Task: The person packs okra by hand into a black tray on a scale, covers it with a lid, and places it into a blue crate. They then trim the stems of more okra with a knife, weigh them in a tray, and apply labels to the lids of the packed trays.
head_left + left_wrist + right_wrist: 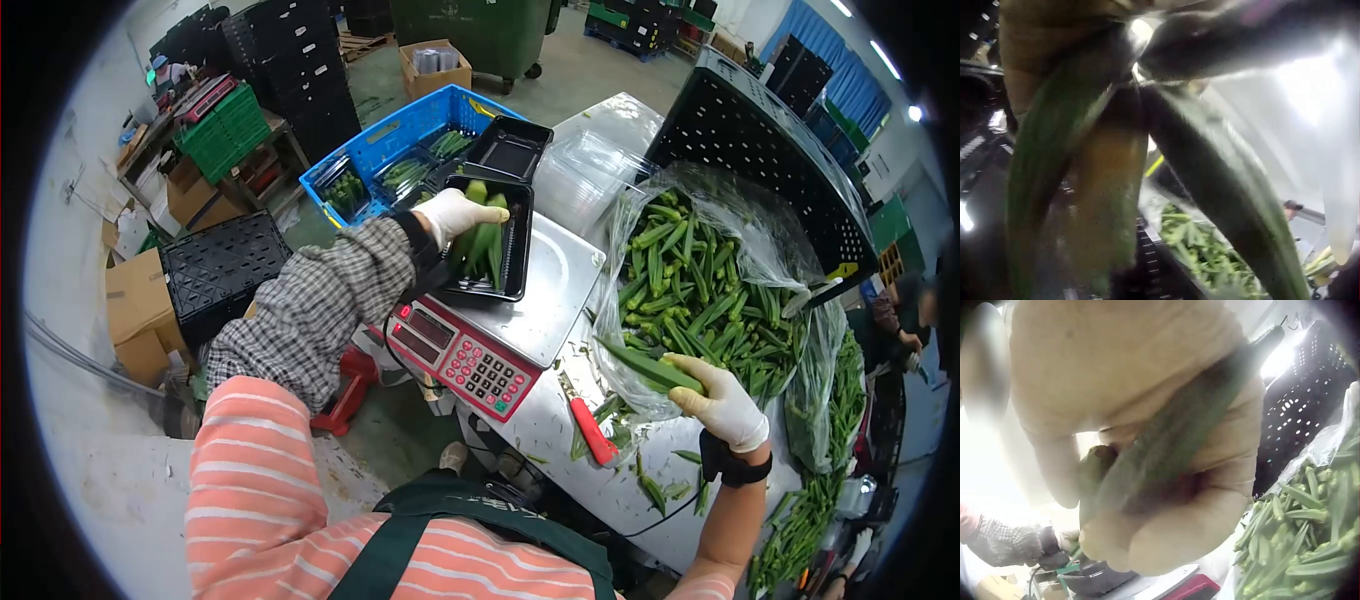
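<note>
My gloved left hand (pixel 455 215) grips several okra pods (pixel 487 248) by their stem ends, the tips hanging down over a black tray (pixel 517 282). That tray sits on the metal plate of a red-fronted scale (pixel 560 285). In the left wrist view the pods (pixel 1222 187) fan out below the fingers. My gloved right hand (pixel 730 405) holds okra (pixel 650 368) beside the large okra pile (pixel 690 280). The right wrist view shows one long pod (pixel 1172 431) across the palm and a shorter-looking one (pixel 1093 465) at the fingers.
Clear plastic (pixel 740 210) surrounds the pile, with a tipped black crate (pixel 790 150) behind. A red-handled knife (pixel 592 432) lies on the table near loose pods. Left of the scale, a blue crate (pixel 375 135) holds packed okra. Another black tray (pixel 510 147) and clear lids (pixel 590 175) sit behind.
</note>
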Action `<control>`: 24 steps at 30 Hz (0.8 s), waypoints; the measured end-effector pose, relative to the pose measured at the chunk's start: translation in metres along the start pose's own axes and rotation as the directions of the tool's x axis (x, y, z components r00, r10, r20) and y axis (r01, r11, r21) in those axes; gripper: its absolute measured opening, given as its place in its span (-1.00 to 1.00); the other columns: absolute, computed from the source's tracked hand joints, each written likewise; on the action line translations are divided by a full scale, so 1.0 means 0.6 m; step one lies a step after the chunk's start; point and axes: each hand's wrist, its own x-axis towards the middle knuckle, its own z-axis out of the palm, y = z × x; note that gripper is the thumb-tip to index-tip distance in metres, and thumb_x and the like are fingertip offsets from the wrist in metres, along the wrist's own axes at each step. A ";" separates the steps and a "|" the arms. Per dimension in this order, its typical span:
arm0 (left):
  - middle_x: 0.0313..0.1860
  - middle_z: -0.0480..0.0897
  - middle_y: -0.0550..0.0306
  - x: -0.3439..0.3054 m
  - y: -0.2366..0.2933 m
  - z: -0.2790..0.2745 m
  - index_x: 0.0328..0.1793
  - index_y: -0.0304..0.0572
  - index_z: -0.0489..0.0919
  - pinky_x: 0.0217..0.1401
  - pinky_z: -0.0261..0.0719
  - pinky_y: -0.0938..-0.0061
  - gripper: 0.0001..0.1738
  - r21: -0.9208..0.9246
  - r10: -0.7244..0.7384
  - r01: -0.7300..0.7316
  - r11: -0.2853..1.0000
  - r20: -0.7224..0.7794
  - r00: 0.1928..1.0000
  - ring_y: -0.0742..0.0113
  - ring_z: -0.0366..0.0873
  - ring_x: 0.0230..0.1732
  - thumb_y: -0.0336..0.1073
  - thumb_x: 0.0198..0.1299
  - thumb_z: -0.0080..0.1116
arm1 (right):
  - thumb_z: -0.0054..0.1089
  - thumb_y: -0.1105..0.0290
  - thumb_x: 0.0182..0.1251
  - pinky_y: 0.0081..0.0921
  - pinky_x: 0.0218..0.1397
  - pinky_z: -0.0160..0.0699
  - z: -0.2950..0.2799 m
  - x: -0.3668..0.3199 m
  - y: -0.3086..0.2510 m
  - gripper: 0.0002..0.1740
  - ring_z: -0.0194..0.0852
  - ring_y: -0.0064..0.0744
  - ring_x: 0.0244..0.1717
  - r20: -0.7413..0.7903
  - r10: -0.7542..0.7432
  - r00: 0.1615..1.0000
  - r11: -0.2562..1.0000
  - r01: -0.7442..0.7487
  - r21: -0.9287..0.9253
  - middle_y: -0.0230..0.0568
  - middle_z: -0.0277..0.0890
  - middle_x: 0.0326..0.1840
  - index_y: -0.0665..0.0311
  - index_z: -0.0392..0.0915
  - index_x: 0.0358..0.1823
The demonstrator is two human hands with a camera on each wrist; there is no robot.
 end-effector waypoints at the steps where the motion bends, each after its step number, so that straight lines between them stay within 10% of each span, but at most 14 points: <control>1: -0.19 0.60 0.09 -0.008 -0.006 -0.013 -0.07 -0.36 0.52 -0.10 0.47 0.54 -0.59 -0.097 0.027 -0.024 0.995 0.026 0.999 0.34 0.54 -0.19 -0.28 -0.02 0.31 | 0.15 0.34 0.19 -0.55 -0.13 0.42 0.004 0.001 -0.012 -0.48 0.42 -0.50 -0.22 0.017 -0.043 0.999 0.998 0.044 -0.039 -0.20 0.52 -0.18 0.40 0.33 0.16; 4: -0.10 0.56 0.04 -0.086 0.021 -0.011 0.18 -0.48 0.33 0.00 0.46 0.50 -0.41 0.238 0.438 -0.471 0.850 0.180 0.881 0.41 0.50 -0.08 -0.26 0.09 0.21 | 0.18 0.29 0.17 -0.52 -0.11 0.44 0.028 0.022 -0.063 -0.48 0.49 -0.38 -0.22 0.103 -0.106 0.989 0.985 0.118 -0.125 -0.06 0.53 -0.18 0.41 0.35 0.13; 6: -0.08 0.57 0.00 -0.156 0.028 0.035 0.21 -0.41 0.32 0.02 0.46 0.48 -0.39 0.198 0.289 -0.444 0.874 0.523 0.802 0.31 0.52 -0.04 -0.25 0.08 0.22 | 0.19 0.27 0.16 -0.51 -0.11 0.45 0.054 0.043 -0.100 -0.47 0.52 -0.32 -0.22 0.171 -0.128 0.977 0.969 0.160 -0.189 0.00 0.53 -0.19 0.41 0.36 0.11; 8: -0.11 0.58 -0.09 -0.202 -0.025 0.074 0.22 -0.34 0.33 -0.04 0.50 0.42 -0.41 0.194 0.584 -0.786 0.587 0.570 0.578 0.20 0.56 -0.07 -0.24 0.10 0.19 | 0.18 0.28 0.14 -0.48 -0.11 0.47 0.087 0.072 -0.127 -0.48 0.54 -0.25 -0.23 0.219 -0.326 0.920 0.909 0.369 -0.196 0.07 0.52 -0.22 0.40 0.36 0.10; 14: -0.34 0.58 0.12 -0.233 -0.072 0.010 0.17 -0.28 0.37 -0.38 0.50 0.64 -0.57 0.141 0.396 -0.464 0.874 0.347 0.850 0.52 0.51 -0.51 -0.41 0.13 0.06 | 0.09 0.35 0.18 -0.46 -0.10 0.48 0.109 0.138 -0.109 -0.50 0.54 -0.28 -0.20 0.232 -0.260 0.937 0.933 0.306 -0.188 0.01 0.54 -0.17 0.40 0.32 0.14; 16: -0.38 0.57 0.19 -0.195 -0.054 -0.025 0.10 -0.32 0.40 -0.42 0.48 0.66 -0.63 -0.055 0.160 -0.152 0.987 0.187 0.969 0.55 0.48 -0.53 -0.42 0.14 0.04 | 0.02 0.50 0.17 -0.66 -0.37 0.40 0.118 0.185 -0.128 -0.51 0.34 -0.65 -0.47 0.066 -0.171 0.983 0.961 0.151 0.230 -0.39 0.42 -0.33 0.42 0.30 0.18; 18: -0.37 0.56 0.20 -0.123 -0.044 -0.049 0.13 -0.36 0.36 -0.44 0.46 0.66 -0.60 -0.093 0.184 -0.174 0.980 0.118 0.976 0.55 0.48 -0.52 -0.42 0.14 0.01 | 0.00 0.51 0.19 -0.69 -0.46 0.38 0.133 0.246 -0.160 -0.44 0.34 -0.66 -0.50 -0.029 -0.236 0.971 0.853 0.222 0.472 -0.37 0.41 -0.35 0.43 0.17 0.26; 20: -0.25 0.57 0.15 -0.073 -0.043 -0.058 0.15 -0.36 0.34 -0.28 0.49 0.64 -0.57 -0.067 0.144 -0.136 0.988 0.142 0.979 0.52 0.52 -0.34 -0.43 0.12 0.00 | 0.07 0.46 0.21 -0.62 -0.28 0.49 0.165 0.322 -0.164 -0.38 0.42 -0.53 -0.31 -0.104 -0.175 0.979 0.786 0.203 0.585 -0.21 0.41 -0.18 0.47 0.10 0.29; 22: -0.08 0.54 0.06 -0.062 -0.052 -0.066 0.16 -0.41 0.34 -0.04 0.46 0.56 -0.55 -0.031 0.183 -0.181 0.983 0.164 0.969 0.41 0.50 -0.11 -0.46 0.10 0.01 | 0.06 0.47 0.21 -0.57 -0.10 0.50 0.182 0.371 -0.149 -0.33 0.42 -0.38 -0.10 -0.161 -0.084 0.983 0.945 0.130 0.301 -0.07 0.39 -0.01 0.50 0.03 0.32; 24: 0.09 0.47 -0.01 -0.084 -0.062 -0.075 0.22 -0.46 0.29 0.18 0.33 0.47 -0.48 0.242 0.224 -0.267 0.933 0.191 0.956 0.33 0.40 0.12 -0.47 0.09 0.03 | 0.04 0.46 0.19 -0.46 0.06 0.38 0.169 0.311 -0.171 -0.47 0.40 -0.31 0.01 -0.216 -0.248 0.944 0.926 0.296 0.233 0.05 0.40 0.07 0.52 0.23 0.19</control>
